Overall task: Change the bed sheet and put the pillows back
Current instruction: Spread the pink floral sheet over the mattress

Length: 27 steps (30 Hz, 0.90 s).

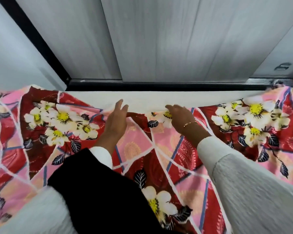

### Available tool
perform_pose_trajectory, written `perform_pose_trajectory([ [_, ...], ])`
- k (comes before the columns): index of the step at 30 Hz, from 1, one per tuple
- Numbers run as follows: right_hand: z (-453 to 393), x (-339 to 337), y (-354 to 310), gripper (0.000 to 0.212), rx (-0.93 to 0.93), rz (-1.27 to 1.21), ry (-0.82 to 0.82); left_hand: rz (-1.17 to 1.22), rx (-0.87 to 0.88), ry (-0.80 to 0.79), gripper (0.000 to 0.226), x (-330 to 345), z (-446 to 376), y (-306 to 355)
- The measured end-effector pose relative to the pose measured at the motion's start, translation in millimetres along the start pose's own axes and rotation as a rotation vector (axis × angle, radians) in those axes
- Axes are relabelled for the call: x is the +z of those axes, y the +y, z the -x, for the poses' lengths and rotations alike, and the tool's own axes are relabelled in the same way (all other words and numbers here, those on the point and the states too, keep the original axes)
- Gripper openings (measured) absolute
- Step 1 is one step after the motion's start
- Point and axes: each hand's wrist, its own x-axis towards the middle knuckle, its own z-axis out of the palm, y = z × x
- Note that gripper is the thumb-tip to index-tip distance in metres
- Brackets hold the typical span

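A red and pink bed sheet (159, 146) with large white flowers covers the bed below me. Its far edge lies short of the bare white mattress (150, 98), which shows as a strip along the wall. My left hand (116, 120) rests at that edge with fingers fairly straight, the thumb tucked under a fold of the sheet. My right hand (178, 115), with a thin gold bracelet on the wrist, has curled fingers that pinch the sheet's edge by a white flower. No pillows are in view.
A grey panelled wall or wardrobe front (159, 39) rises right behind the bed, with a dark frame rail (159, 83) along the mattress. A metal handle (282, 66) sits at the right. A black cloth (100, 191) hangs over my left arm.
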Motion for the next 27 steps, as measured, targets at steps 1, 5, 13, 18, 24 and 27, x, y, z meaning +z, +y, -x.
perform_pose_trajectory([
  [1,-7.3,-2.1,3.4,0.053,0.009,-0.003,-0.006,-0.036,0.001,-0.023,0.047,-0.6,-8.0,-4.8],
  [5,-25.0,-8.2,24.5,0.043,0.143,0.006,-0.164,-0.092,0.077,-0.267,0.026,-11.3,-36.1,-23.9],
  [13,-13.8,-25.4,18.9,0.010,0.267,-0.426,-0.723,-0.299,0.051,-0.014,0.022,-13.4,-38.1,-12.1],
  [18,-32.6,-18.6,19.8,0.021,0.216,-0.085,-0.168,-0.198,-0.178,0.106,0.027,-22.8,-62.5,13.8],
  [24,-86.1,-42.0,23.1,0.030,0.372,-0.261,0.355,0.124,-0.403,0.235,0.031,-17.8,-105.0,38.0],
  [27,-98.6,-10.1,26.6,0.031,0.369,-0.233,0.312,0.117,-0.402,0.247,0.031,0.4,-124.9,31.9],
])
